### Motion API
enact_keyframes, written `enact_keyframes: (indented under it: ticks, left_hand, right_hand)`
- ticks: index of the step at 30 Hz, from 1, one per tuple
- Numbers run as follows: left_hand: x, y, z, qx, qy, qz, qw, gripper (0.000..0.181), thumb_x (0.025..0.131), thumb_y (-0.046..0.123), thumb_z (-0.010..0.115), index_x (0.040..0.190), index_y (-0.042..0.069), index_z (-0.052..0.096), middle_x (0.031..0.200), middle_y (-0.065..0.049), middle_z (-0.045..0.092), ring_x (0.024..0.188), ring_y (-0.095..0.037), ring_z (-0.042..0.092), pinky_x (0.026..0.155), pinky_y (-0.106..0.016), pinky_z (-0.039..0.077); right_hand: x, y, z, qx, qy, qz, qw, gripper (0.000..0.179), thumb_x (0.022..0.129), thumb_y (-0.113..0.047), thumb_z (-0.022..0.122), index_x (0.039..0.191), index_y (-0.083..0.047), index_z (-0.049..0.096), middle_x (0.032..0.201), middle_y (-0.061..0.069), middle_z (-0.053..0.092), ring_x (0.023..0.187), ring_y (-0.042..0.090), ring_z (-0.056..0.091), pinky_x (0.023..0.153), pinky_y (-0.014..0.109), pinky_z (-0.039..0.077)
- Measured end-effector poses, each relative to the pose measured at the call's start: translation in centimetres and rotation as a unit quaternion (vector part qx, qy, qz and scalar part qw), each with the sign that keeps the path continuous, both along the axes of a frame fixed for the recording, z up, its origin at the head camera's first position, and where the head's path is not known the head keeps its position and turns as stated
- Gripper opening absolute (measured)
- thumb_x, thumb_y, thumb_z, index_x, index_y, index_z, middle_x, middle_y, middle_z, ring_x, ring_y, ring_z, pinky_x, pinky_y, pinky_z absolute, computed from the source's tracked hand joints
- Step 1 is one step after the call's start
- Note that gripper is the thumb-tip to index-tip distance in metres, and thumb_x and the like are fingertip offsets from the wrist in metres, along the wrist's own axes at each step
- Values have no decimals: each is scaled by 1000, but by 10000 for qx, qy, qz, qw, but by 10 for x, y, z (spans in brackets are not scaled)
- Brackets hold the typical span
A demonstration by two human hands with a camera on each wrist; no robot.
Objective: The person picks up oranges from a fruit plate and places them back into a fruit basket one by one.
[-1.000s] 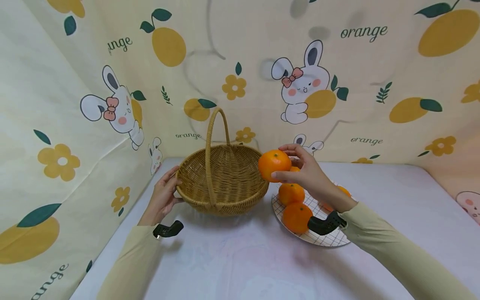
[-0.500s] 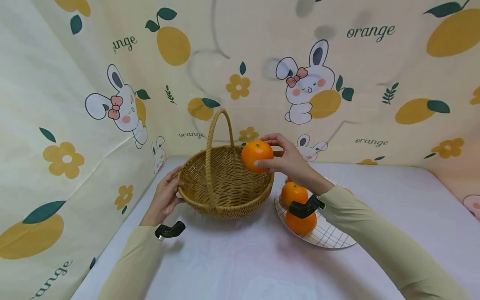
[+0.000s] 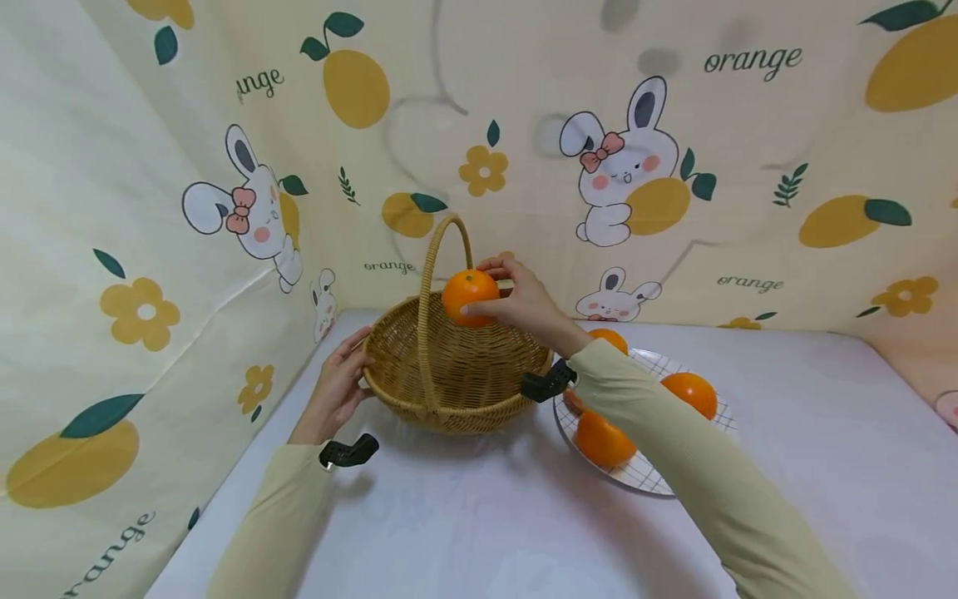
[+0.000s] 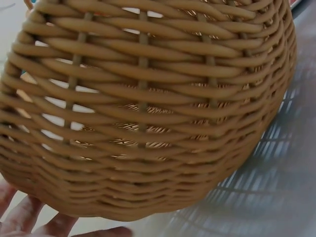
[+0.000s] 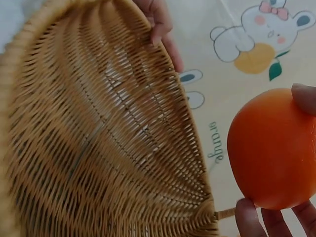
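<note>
A wicker basket with a tall arched handle stands on the table, its open side facing me. My left hand grips the rim at the left; in the right wrist view its fingers curl over the edge. The basket's woven outside fills most of the left wrist view. My right hand holds an orange between thumb and fingers, above the basket opening, just right of the handle. No fruit shows inside the visible part of the basket.
A round plate with a grid pattern lies right of the basket, partly hidden by my right sleeve. Several oranges sit on it, among them a front one and a right one. A printed cloth hangs behind the table.
My right hand has carried the orange leftward and slightly up, from above the plate to over the basket. My left hand keeps its grip on the rim. The head view has shifted slightly.
</note>
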State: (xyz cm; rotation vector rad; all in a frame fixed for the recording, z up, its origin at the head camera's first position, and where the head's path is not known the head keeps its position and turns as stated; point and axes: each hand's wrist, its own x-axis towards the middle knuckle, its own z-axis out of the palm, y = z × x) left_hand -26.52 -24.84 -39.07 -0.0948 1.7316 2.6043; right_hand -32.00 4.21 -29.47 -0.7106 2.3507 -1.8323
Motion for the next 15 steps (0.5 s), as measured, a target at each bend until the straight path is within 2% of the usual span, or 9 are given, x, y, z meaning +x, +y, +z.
enact_keyframes:
  ticks: [3, 6, 10, 15]
  left_hand:
    - [-1, 1, -1, 28, 47, 94, 9999, 62, 94, -9, 38, 153, 7, 26, 153, -12, 28, 127, -25, 36, 96, -43, 41]
    - [-1, 2, -3, 136, 134, 217, 9996, 63, 93, -12, 39, 152, 4, 26, 152, -12, 30, 127, -22, 37, 94, -31, 43]
    - [-1, 2, -3, 208, 213, 413, 9987, 64, 91, -14, 40, 152, 1, 25, 154, -12, 29, 135, -23, 32, 103, -33, 37]
    - [-3, 4, -2, 251, 255, 565, 9978, 62, 91, -14, 42, 150, 0, 29, 153, -13, 31, 135, -25, 33, 104, -32, 36]
  right_hand:
    - [-8, -12, -3, 126, 6, -97, 9999, 60, 75, -20, 83, 125, -14, 51, 124, 10, 48, 105, 29, 51, 80, 39, 51]
    - [-11, -23, -4, 271, -152, -93, 9995, 60, 74, -19, 83, 124, -14, 50, 122, 12, 48, 105, 30, 51, 80, 39, 51]
    - [-17, -36, -7, 337, -403, 118, 9986, 60, 75, -17, 83, 123, -12, 49, 121, 13, 48, 104, 30, 53, 80, 42, 51]
    - [-28, -48, -15, 368, -714, 558, 9952, 57, 77, -12, 81, 123, -9, 47, 122, 15, 48, 104, 30, 55, 82, 43, 52]
